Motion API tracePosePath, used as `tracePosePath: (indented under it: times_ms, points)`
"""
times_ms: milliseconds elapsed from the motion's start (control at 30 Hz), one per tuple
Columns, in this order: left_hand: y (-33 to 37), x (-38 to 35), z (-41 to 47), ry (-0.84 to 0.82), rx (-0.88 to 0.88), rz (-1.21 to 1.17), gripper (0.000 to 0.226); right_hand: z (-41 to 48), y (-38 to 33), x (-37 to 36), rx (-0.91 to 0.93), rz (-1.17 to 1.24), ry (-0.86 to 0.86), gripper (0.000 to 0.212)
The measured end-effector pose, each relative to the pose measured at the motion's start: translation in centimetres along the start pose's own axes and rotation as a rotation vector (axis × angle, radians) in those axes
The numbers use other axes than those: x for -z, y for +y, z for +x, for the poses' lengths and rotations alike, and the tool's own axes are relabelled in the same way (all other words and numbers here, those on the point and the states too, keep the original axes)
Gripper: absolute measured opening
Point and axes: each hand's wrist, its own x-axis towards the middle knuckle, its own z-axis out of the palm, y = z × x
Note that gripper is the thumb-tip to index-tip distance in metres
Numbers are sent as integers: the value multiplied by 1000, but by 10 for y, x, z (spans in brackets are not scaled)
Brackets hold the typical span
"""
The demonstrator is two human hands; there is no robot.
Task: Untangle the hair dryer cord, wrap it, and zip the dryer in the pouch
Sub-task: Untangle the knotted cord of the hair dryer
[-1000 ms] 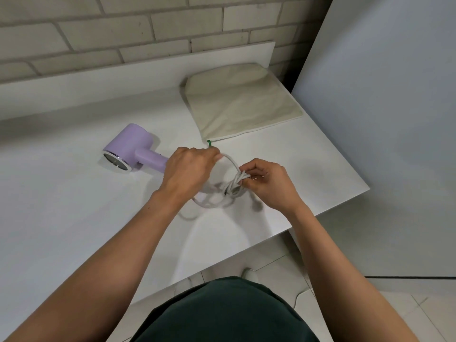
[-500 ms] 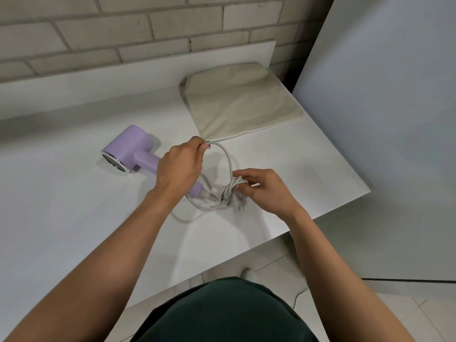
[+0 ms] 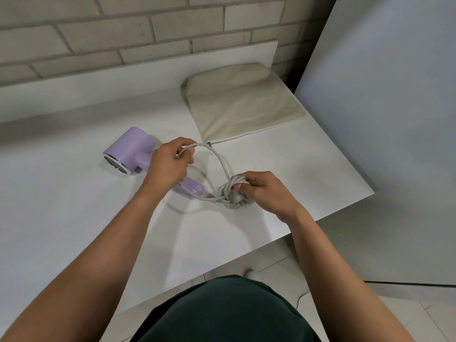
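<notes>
A lilac hair dryer (image 3: 129,150) lies on its side on the white table (image 3: 61,218), its handle running under my left hand. My left hand (image 3: 169,162) pinches a loop of the white cord (image 3: 220,160) lifted above the table. The cord arcs down to a tangled bundle (image 3: 230,191) that my right hand (image 3: 262,190) grips, with the plug (image 3: 240,204) poking out beneath it. The beige fabric pouch (image 3: 244,102) lies flat behind the hands, its zipper edge with a green pull (image 3: 209,144) facing me.
A brick wall (image 3: 148,25) and a white upstand run along the back of the table. A grey-white panel (image 3: 385,119) stands at the right. The table's right and front edges drop to a tiled floor (image 3: 271,265).
My left hand has drawn the cord loop up and left, lengthening the arc. My right hand has closed tighter on the tangled bundle near the plug.
</notes>
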Motion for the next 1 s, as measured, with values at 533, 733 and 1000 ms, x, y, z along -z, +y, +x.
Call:
tracePosePath:
  times_ms: [533,733,1000]
  points:
    - [-13,28,5,-20,136,258,15,-7,-4,-5,127,27,75,10]
    - [2,25,9,-239,40,245,18,0,-3,-8,130,95,260,13]
    - [-3,25,0,-172,-93,357,36,-5,-4,-11,111,137,245,16]
